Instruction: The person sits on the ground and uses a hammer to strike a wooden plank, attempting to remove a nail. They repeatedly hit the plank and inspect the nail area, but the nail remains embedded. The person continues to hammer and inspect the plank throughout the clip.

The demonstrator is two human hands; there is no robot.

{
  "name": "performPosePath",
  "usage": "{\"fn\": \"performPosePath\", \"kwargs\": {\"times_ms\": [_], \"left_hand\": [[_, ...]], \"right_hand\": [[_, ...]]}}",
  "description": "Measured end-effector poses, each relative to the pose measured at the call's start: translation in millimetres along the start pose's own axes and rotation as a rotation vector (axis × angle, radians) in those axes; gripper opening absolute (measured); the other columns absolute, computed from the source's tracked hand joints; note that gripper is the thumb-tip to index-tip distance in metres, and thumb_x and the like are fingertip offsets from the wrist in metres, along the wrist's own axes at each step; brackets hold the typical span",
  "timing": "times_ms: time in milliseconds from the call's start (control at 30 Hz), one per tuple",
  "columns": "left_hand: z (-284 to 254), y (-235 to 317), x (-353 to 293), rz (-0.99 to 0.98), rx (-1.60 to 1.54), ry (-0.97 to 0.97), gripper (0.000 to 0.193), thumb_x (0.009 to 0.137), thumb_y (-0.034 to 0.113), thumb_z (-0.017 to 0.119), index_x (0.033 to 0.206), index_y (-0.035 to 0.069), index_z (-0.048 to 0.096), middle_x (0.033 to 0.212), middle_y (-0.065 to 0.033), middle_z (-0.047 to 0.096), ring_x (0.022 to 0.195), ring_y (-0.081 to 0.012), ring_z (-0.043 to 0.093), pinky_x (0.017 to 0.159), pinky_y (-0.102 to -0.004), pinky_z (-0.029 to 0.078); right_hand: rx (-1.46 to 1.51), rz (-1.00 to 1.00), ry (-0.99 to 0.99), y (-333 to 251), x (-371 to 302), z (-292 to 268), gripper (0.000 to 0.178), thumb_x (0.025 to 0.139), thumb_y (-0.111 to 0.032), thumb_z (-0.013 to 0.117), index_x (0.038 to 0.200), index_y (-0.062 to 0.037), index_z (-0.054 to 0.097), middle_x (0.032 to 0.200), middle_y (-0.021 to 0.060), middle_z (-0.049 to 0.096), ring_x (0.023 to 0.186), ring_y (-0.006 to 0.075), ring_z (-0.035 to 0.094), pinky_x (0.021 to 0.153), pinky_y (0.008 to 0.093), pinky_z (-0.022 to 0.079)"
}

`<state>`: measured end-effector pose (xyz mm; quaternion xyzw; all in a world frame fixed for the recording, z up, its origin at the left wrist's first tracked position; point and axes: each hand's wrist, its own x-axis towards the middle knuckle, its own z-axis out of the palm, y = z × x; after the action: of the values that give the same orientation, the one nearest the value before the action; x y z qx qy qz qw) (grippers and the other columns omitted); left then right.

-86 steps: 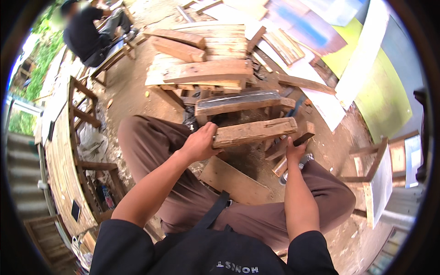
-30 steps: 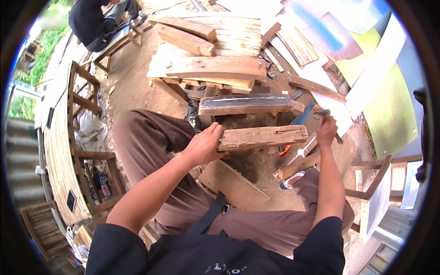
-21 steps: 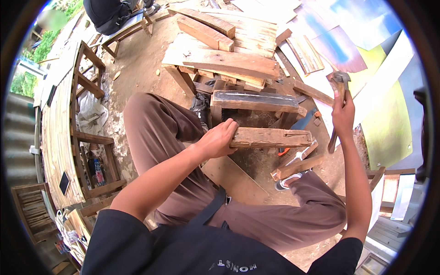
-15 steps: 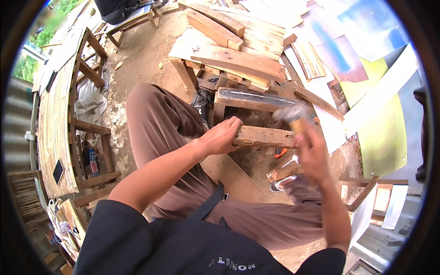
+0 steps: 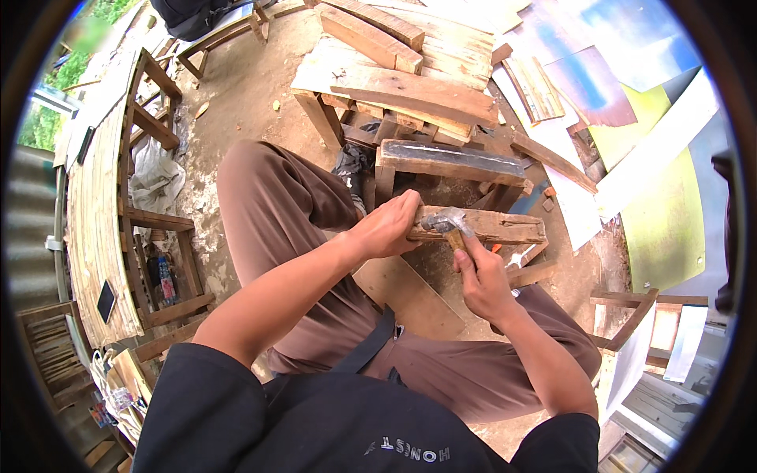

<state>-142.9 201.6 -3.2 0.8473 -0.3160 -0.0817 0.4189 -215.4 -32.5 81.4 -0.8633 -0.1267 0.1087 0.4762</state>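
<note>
My left hand (image 5: pixel 391 227) is wrapped round the left end of a rough wooden beam (image 5: pixel 516 226) held over the gap between my knees. In my right hand (image 5: pixel 482 277) is a claw hammer with a wooden handle and a metal head (image 5: pixel 446 221). That head meets the beam's face just right of my left fingers. Whether a nail is under it cannot be made out. Beyond the beam stands a low wooden bench (image 5: pixel 453 160) with a dark, worn top.
Timber pieces (image 5: pixel 414 94) lie on a low wooden table ahead. A slatted bamboo bench (image 5: pixel 98 236) with a phone (image 5: pixel 106 301) runs along the left. Painted sheets (image 5: pixel 666 205) lean at right. A flat board (image 5: pixel 410 296) lies between my legs.
The hammer has swung from the beam's right end down and left onto its face near my left hand. My left hand keeps its grip on the beam.
</note>
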Motion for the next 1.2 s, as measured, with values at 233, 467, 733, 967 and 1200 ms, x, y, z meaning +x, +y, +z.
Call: {"fn": "performPosePath", "kwargs": {"times_ms": [233,467,733,967,1200], "left_hand": [[0,-1,0,0.005,0.002,-0.002,0.062,0.073,0.009,0.089,0.11,0.0,0.04,0.107,-0.0226,0.052,0.108,-0.0473,0.057,0.091,-0.0519,0.05],[-2,1,1,-0.015,0.004,-0.004,0.061,0.074,0.009,0.088,0.111,0.0,0.041,0.108,-0.0226,0.052,0.108,-0.0473,0.057,0.091,-0.0521,0.049],[-2,2,2,-0.047,-0.005,-0.012,0.06,0.075,0.009,0.088,0.111,0.0,0.041,0.108,-0.0231,0.053,0.107,-0.0479,0.057,0.089,-0.0517,0.049],[-5,1,3,-0.086,0.028,-0.059,0.061,0.075,0.009,0.088,0.112,0.0,0.041,0.107,-0.0229,0.052,0.106,-0.0478,0.057,0.089,-0.0514,0.049],[0,1,2,-0.07,0.044,-0.016,0.066,0.075,0.015,0.093,0.116,0.0,0.044,0.11,-0.0246,0.057,0.105,-0.0487,0.061,0.086,-0.0512,0.053]], "right_hand": [[-0.002,-0.007,-0.017,5,6,-1,0.046,0.108,-0.008,0.054,0.152,0.0044,0.049,0.078,0.0183,0.062,0.067,0.0314,0.062,0.066,0.041,0.049],[-0.049,-0.15,0.169,13,2,8,0.041,0.108,-0.008,0.055,0.147,0.0039,0.054,0.08,0.0218,0.065,0.068,0.0394,0.063,0.066,0.0444,0.049],[0.087,-0.079,0.192,15,2,7,0.044,0.11,-0.01,0.052,0.153,-0.0014,0.051,0.077,0.0153,0.059,0.063,0.0268,0.058,0.063,0.0384,0.048],[0.004,-0.055,0.038,16,4,14,0.047,0.107,-0.008,0.056,0.152,0.0039,0.049,0.089,0.0276,0.068,0.075,0.0397,0.068,0.071,0.0445,0.053],[0.303,-0.17,0.357,11,-1,11,0.045,0.11,-0.01,0.052,0.153,0.0003,0.049,0.076,0.0175,0.06,0.059,0.0268,0.058,0.06,0.0383,0.048]]}}
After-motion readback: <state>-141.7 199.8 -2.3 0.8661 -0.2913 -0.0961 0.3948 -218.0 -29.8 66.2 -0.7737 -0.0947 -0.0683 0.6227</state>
